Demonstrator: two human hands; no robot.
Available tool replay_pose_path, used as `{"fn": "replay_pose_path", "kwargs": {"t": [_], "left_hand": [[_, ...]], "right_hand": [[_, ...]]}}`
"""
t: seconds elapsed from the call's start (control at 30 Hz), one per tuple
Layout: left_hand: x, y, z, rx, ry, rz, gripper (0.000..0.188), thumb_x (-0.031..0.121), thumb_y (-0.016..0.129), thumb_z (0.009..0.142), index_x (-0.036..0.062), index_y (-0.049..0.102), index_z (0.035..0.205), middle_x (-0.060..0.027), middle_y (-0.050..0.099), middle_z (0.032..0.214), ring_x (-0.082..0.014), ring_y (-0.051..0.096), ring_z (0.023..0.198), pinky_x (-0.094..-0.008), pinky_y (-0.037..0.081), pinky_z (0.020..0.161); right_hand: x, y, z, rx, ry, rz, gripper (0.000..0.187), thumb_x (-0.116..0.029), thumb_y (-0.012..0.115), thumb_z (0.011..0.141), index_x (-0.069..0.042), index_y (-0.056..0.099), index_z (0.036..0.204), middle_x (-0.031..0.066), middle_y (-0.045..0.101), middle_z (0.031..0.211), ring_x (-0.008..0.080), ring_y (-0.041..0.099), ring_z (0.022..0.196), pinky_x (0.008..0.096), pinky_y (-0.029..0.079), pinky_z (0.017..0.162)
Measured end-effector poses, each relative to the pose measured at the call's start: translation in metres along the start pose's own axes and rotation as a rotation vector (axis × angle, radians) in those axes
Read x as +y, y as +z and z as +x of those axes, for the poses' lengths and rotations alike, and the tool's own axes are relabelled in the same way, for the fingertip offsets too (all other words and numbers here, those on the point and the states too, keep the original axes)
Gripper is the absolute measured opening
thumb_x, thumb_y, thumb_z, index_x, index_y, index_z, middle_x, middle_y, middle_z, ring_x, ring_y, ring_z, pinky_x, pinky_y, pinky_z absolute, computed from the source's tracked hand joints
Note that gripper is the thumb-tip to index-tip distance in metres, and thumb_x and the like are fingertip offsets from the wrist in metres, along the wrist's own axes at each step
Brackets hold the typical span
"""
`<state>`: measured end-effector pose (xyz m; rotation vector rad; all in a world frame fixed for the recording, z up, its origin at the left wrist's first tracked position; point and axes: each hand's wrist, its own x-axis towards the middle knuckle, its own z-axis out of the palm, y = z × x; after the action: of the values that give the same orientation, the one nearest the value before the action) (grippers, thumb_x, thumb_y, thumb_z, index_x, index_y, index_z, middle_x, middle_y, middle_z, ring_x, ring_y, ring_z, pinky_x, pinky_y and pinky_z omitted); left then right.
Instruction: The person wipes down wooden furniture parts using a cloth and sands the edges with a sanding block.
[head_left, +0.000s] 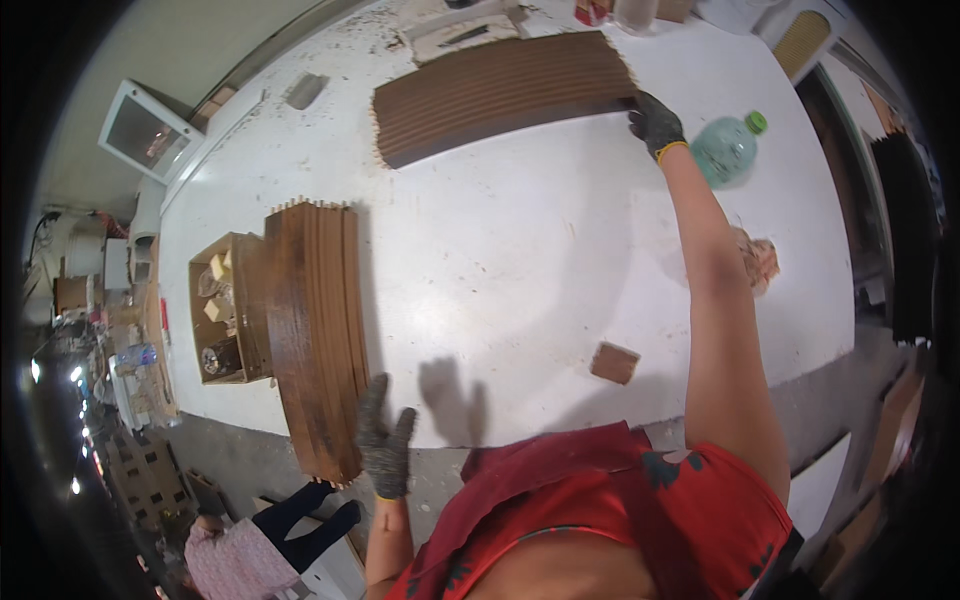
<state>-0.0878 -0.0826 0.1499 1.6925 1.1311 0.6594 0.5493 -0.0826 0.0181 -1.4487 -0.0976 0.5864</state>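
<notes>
My right hand (657, 122), in a dark glove with a yellow cuff, reaches to the far side of the white table. Its fingers are curled at the near right corner of a row of brown wooden boards (500, 90), apparently gripping the nearest board; the fingertips are partly hidden. My left hand (385, 445), in a grey glove, is open with thumb and fingers apart, and holds nothing. It hovers by the table's front edge, next to a second stack of brown boards (320, 340) with small pegs along the far end. That stack juts past the table's front edge.
A wooden box (240, 378) with yellowish blocks stands left of the near stack. A green-capped bottle (725, 150) is just right of my right hand. A small brown piece (614, 363) lies on the white table (500, 260). Another person (240, 558) is at lower left.
</notes>
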Motion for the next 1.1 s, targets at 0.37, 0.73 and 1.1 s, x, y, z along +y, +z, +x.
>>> {"fn": "replay_pose_path", "kwargs": {"t": [0.37, 0.73, 1.1], "left_hand": [[0.006, 0.063, 0.003, -0.287, -0.214, -0.116, 0.053, -0.003, 0.066, 0.081, 0.0044, 0.052, 0.132, -0.0099, 0.054, 0.131, -0.021, 0.049, 0.123, -0.0349, 0.038, 0.105], [0.098, 0.155, 0.183, -0.375, 1.211, 0.4, 0.077, 0.013, 0.074, 0.069, 0.0134, 0.043, 0.14, -0.0132, 0.055, 0.127, -0.0355, 0.048, 0.12, -0.0464, 0.037, 0.102], [0.183, 0.062, 0.148, -0.33, 1.068, 0.041, 0.048, 0.012, 0.063, 0.087, 0.0031, 0.048, 0.132, -0.0114, 0.067, 0.106, -0.0214, 0.065, 0.098, -0.0322, 0.053, 0.091]], "right_hand": [[0.001, -0.022, -0.076, -0.134, 0.075, 0.462, 0.015, -0.013, 0.072, 0.083, -0.003, 0.065, 0.093, 0.0069, 0.064, 0.08, 0.0155, 0.06, 0.068, 0.0256, 0.048, 0.056], [-0.061, 0.041, -0.342, -0.32, -0.836, -0.362, 0.011, 0.001, 0.066, 0.082, -0.004, 0.067, 0.092, 0.005, 0.067, 0.097, 0.0125, 0.062, 0.087, 0.0274, 0.051, 0.076], [0.034, -0.097, -0.403, -0.309, -0.23, -0.804, 0.064, -0.03, 0.079, 0.075, -0.009, 0.053, 0.13, 0.0091, 0.06, 0.122, 0.0188, 0.058, 0.109, 0.0318, 0.05, 0.087]]}}
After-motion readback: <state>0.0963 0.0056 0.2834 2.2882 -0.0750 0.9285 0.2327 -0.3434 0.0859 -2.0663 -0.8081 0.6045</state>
